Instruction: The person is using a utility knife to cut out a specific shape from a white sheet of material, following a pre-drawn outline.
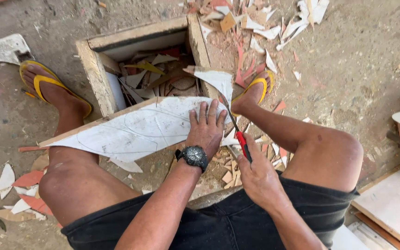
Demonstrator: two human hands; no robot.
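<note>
Head view: left hand (205, 129) pressed flat, fingers spread, on the white sheet (140, 127); right hand (257, 173) fisted around the red-handled cutter (239, 134).

1 view only: head camera, worn by the seated person, aimed steeply down and slightly forward over the knees at the dirt floor (362, 55). Close range: the forearms enter from the bottom edge, the hands sit near frame centre, and the wooden box (96, 76) lies just beyond, between the feet. No 2nd view, so no shared area to record.
</note>
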